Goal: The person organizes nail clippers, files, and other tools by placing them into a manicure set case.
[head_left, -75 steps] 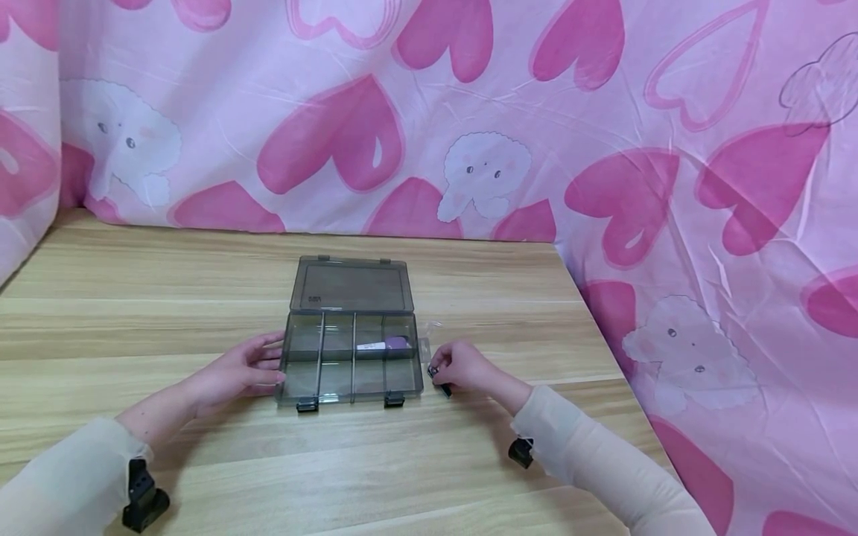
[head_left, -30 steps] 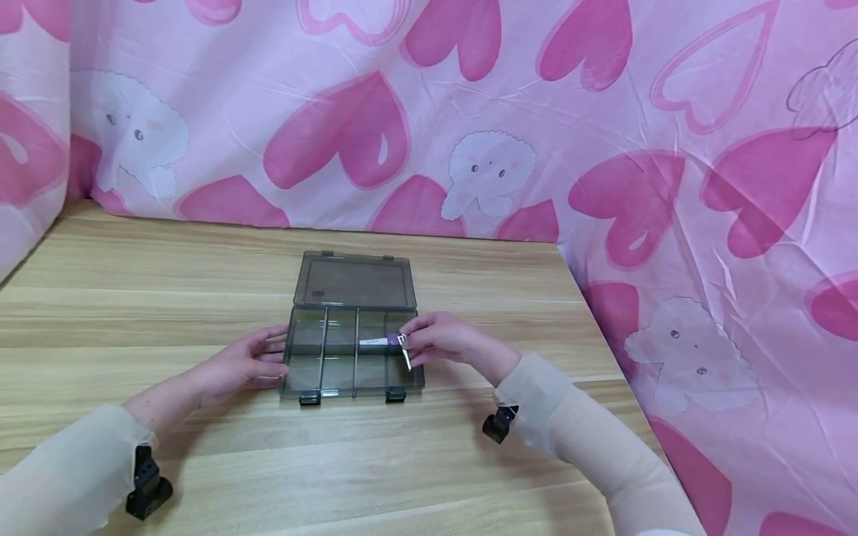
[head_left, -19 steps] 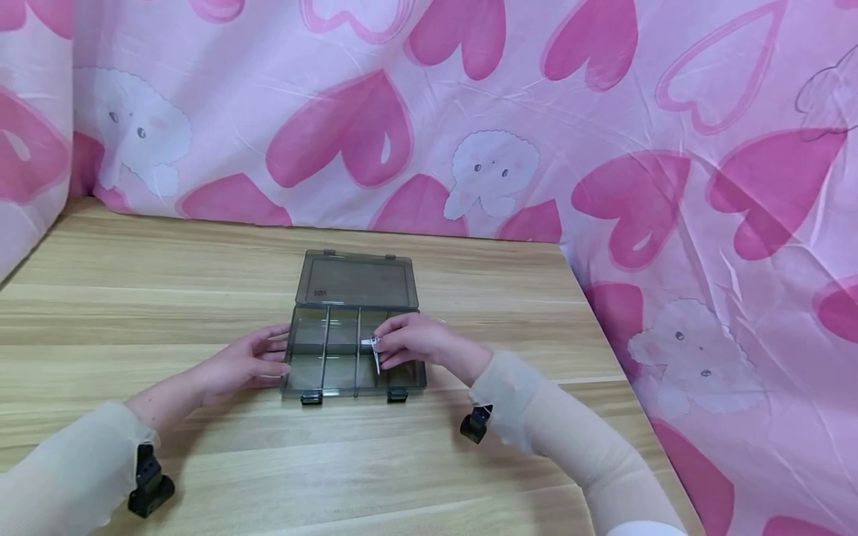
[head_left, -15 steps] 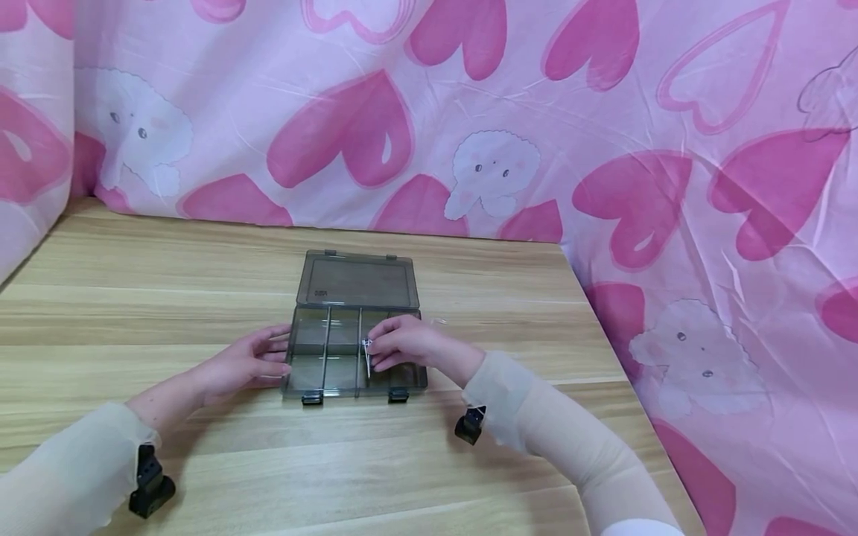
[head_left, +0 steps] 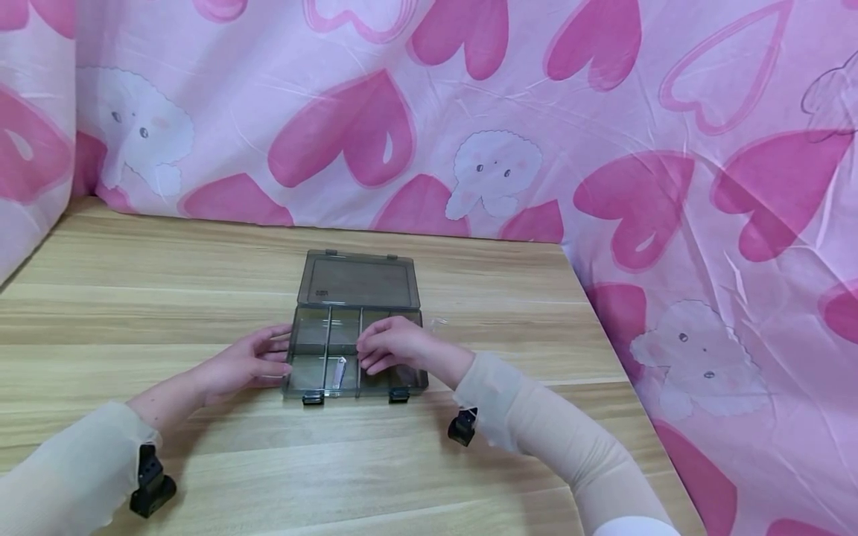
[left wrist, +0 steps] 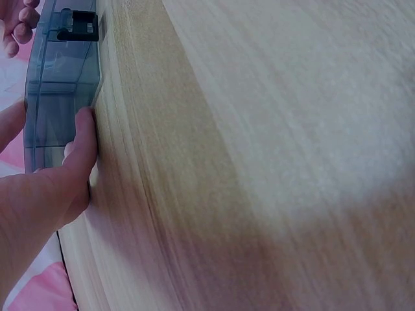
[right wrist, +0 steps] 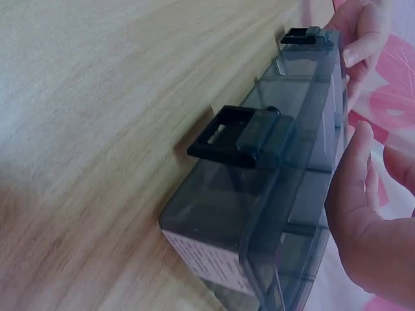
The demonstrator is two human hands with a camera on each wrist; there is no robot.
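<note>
A smoky see-through compartment box (head_left: 310, 372) lies on the wooden table with its lid (head_left: 358, 281) folded back. Silver nail clippers (head_left: 339, 372) lean in the second compartment from the left, near the front wall. Just right of them, my right hand (head_left: 395, 344) hovers over the right-hand compartments, thumb and fingertips apart and holding nothing. It hides the purple item that was in there. At the box's left end, my left hand (head_left: 244, 362) rests its thumb and fingers against the wall. In the left wrist view, one finger (left wrist: 84, 139) lies along the outer side, low near the tabletop.
Two black latches (head_left: 313, 397) stick out from the box's front edge. A small clear plastic piece (head_left: 438, 322) lies on the table (head_left: 302, 461) just beyond the box's right side. Pink heart-patterned cloth (head_left: 348, 134) hangs behind and along the right.
My right hand picked up the nail clippers from right of the box, carried them left over it and let them go in the second compartment. The left hand stayed at the box's end.
</note>
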